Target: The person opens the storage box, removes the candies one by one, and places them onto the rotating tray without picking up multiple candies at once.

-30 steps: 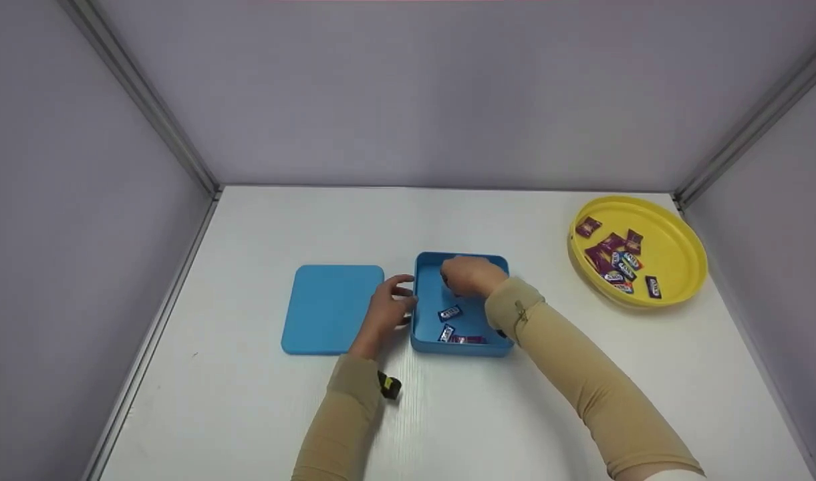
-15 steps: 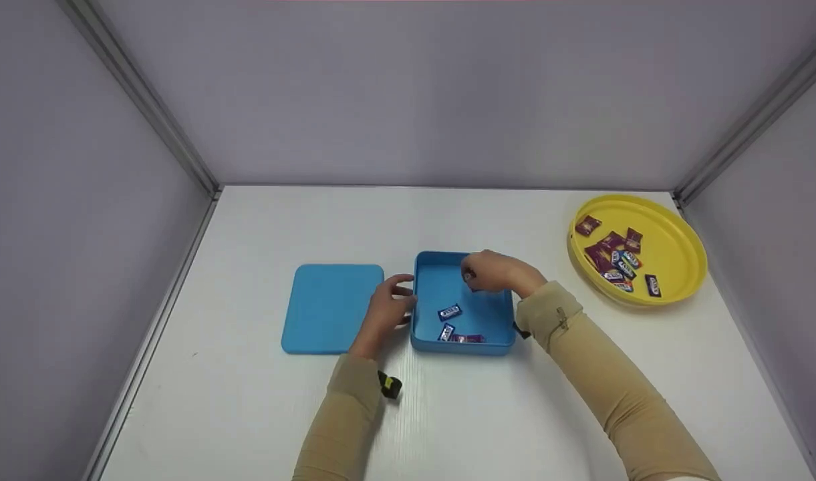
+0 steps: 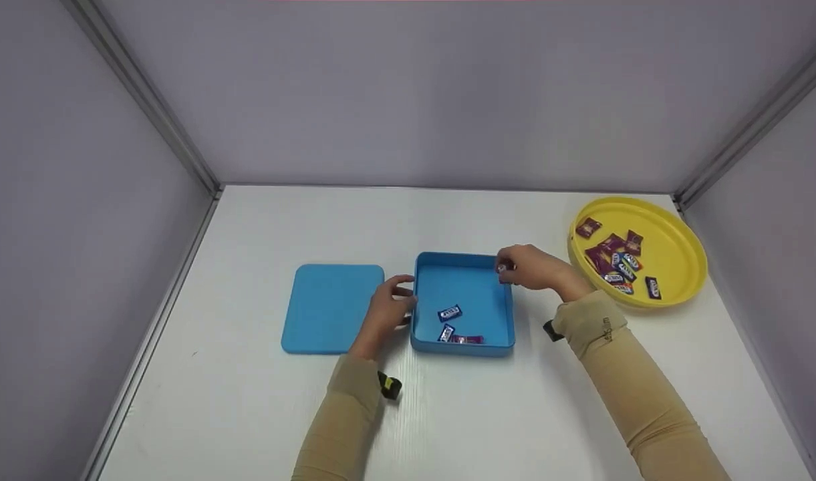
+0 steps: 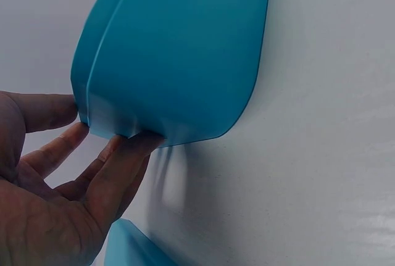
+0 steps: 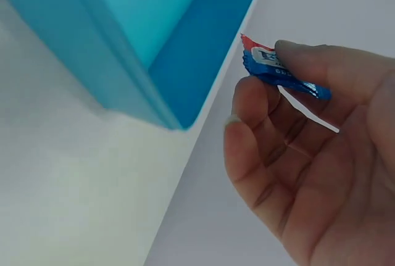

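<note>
An open blue box (image 3: pixel 462 348) sits mid-table with three wrapped candies (image 3: pixel 450 312) inside. My right hand (image 3: pixel 508 267) hovers over the box's far right corner and pinches a blue-wrapped candy (image 3: pixel 502 268) between thumb and fingers. The right wrist view shows that candy (image 5: pixel 281 73) in my right hand (image 5: pixel 259 96), just past the box (image 5: pixel 154 50) corner. My left hand (image 3: pixel 399 299) rests against the box's left wall. In the left wrist view the fingertips (image 4: pixel 133 145) and thumb of that hand touch the box (image 4: pixel 173 50) with fingers nearly straight.
The blue lid (image 3: pixel 331 307) lies flat to the left of the box; its edge (image 4: pixel 129 247) shows under my left hand. A yellow round plate (image 3: pixel 678 250) with several wrapped candies (image 3: pixel 615 257) stands at the far right. Grey walls close three sides.
My right hand has moved from inside the box to the right, past its far right corner, with a candy pinched in it. The left hand and box have stayed put.
</note>
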